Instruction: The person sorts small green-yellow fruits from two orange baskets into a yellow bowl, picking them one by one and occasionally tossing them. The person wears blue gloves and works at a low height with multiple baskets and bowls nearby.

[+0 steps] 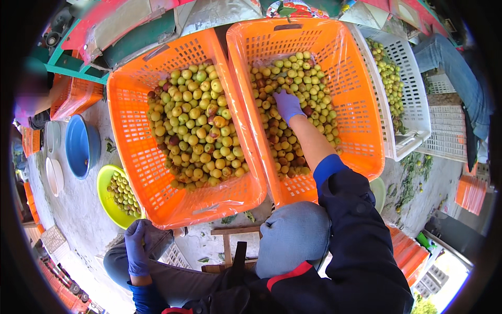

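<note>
My right hand (288, 106), in a purple glove, reaches into the right orange crate (361, 131) and touches the round yellow-green, jujube-like fruits (308, 78). Its fingertips point down among them, so their grip is hidden. Beside it stands the left orange crate (130, 131), tilted and lined with clear plastic, with more such fruits (196, 125), some browned. My left hand (137, 248), also in a purple glove, is by my knee, below a lime-green basin (107, 196) of smaller-looking fruits. Its fingers are curled; what they hold, if anything, is hidden.
To the right stands a white crate (418, 118) with fruit, and a person's jeans-clad leg (447, 57) beyond it. A blue basin (78, 146) and a white basin (54, 177) lie on the floor at left. Leaves (410, 180) litter the ground at right.
</note>
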The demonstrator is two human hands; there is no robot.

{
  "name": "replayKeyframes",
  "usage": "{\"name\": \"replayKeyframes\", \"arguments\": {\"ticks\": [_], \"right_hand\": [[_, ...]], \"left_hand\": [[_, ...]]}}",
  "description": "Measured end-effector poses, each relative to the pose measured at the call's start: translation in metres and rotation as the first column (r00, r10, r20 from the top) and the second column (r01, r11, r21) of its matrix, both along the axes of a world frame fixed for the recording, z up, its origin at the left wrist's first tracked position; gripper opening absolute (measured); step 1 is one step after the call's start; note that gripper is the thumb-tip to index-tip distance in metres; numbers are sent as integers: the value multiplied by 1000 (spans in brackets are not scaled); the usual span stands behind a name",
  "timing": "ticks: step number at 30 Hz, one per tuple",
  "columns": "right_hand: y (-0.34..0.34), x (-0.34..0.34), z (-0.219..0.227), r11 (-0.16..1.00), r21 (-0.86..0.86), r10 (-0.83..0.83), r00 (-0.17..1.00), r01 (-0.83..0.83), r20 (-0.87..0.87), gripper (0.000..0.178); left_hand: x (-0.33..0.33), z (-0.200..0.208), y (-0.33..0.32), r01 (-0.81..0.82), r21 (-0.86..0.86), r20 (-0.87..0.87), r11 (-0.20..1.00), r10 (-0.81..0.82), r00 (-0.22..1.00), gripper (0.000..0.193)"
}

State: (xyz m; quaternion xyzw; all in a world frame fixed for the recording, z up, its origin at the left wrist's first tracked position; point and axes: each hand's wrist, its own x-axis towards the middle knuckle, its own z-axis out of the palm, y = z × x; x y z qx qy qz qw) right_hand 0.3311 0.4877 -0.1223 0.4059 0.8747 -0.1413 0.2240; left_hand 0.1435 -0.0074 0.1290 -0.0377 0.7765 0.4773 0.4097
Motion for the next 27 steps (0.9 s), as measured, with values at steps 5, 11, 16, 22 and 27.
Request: {"name": "replayKeyframes", "arguments": {"ticks": [5,11,16,22,27], "right_hand": [[-20,28,15,992,-56,-127,959,117,-253,45],[-41,63,93,850,-485,-477,694,208,-539,43],[-102,43,253,844,-492,-178,754,-214,-632,38],[-267,12,344,635,-396,226,650,-663,-726,44],[-366,-6,353,504,-297,286,481,-811,-829,47]], "left_hand": [[14,12,18,55,10,75,998,-55,996,20],[32,23,24,167,197,215,966,-209,954,32],[46,20,21,331,286,260,899,-405,876,50],[103,18,21,-117,630,608,768,-394,689,74],[111,22,-57,-431,687,636,585,-198,746,56]]}}
